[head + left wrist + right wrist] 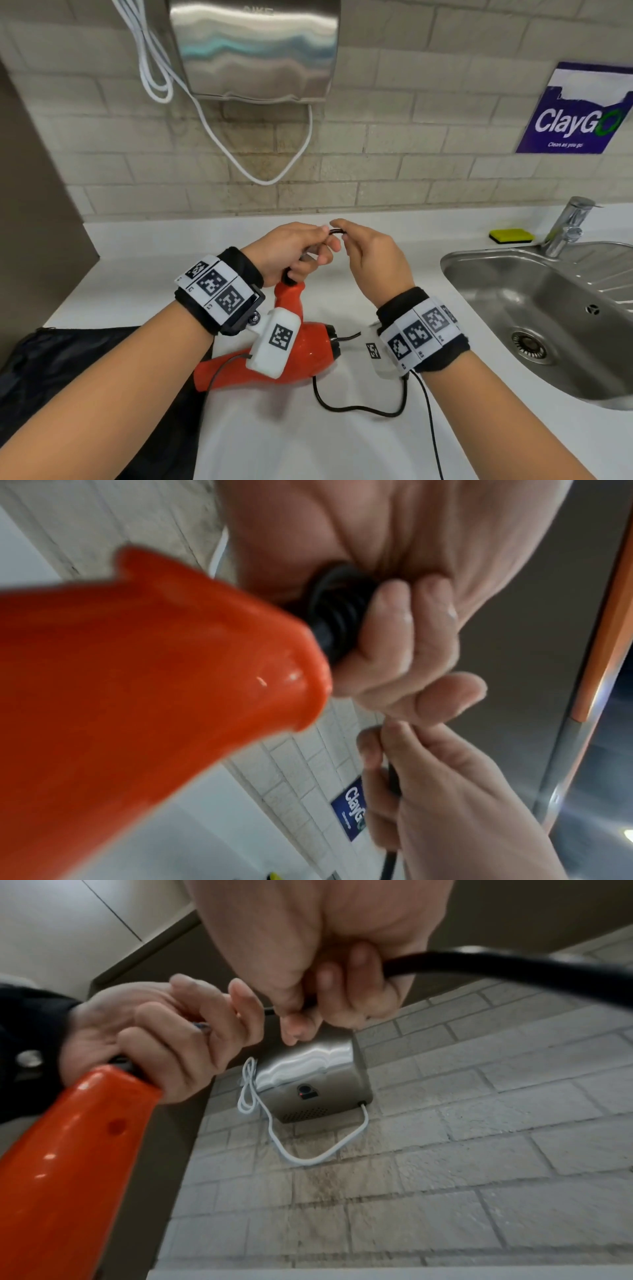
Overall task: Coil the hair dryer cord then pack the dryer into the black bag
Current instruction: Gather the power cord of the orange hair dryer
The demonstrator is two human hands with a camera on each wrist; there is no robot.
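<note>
An orange hair dryer (308, 353) lies on the white counter (342, 445), its handle (289, 294) pointing up and away. My left hand (294, 248) grips the black cord (337, 601) where it leaves the handle end (171, 669). My right hand (368, 253) pinches the cord (479, 964) just beside the left fingers. The rest of the black cord (359, 407) trails loose over the counter toward me. The black bag (68, 370) lies flat at the left, partly under the dryer's nozzle and my left forearm.
A steel sink (548, 318) with a tap (568, 226) and a yellow sponge (512, 235) sits to the right. A wall hand dryer (253, 48) with a white cable (274, 171) hangs above. A blue ClayGo sign (579, 109) is on the tiled wall.
</note>
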